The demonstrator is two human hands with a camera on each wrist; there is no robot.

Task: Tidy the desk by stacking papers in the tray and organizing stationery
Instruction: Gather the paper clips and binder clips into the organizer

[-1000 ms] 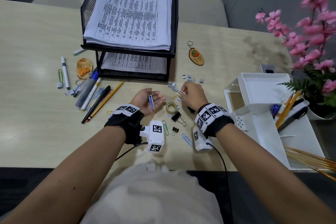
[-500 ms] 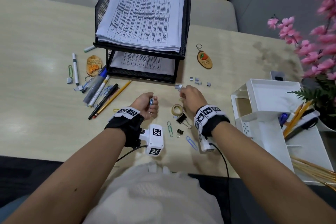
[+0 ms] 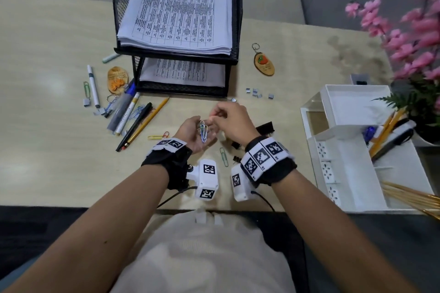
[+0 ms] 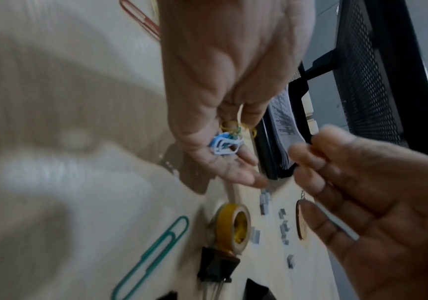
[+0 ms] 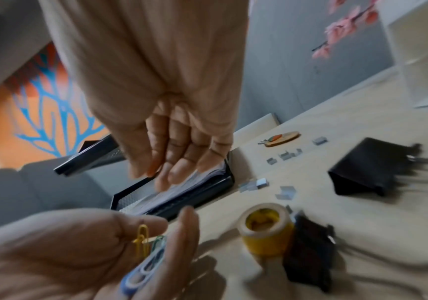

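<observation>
My left hand (image 3: 204, 129) is palm up over the desk's middle, its fingers curled round a small bunch of coloured paper clips (image 3: 203, 132) (image 5: 143, 261) (image 4: 224, 145). Just above and right of it my right hand (image 3: 215, 115) pinches a thin pale paper clip (image 4: 336, 223) between thumb and fingers, close over the left palm. The black mesh paper tray (image 3: 234, 31) behind the hands carries a thick stack of printed papers (image 3: 176, 7). More sheets lie in its lower tier. Pens and pencils (image 3: 126, 114) lie scattered to the left.
Under the hands lie a yellow tape roll (image 5: 267, 229), black binder clips (image 5: 369, 168), a green paper clip (image 3: 223, 156) and loose staples (image 3: 256, 93). A white desk organizer (image 3: 345, 138) with pencils stands right, pink flowers (image 3: 416, 31) behind it. Wooden keychain (image 3: 263, 64) beside the tray.
My right hand has drawn back from the staples by the tray with a clip and come over my left hand. The left palm has opened upward with its clips showing.
</observation>
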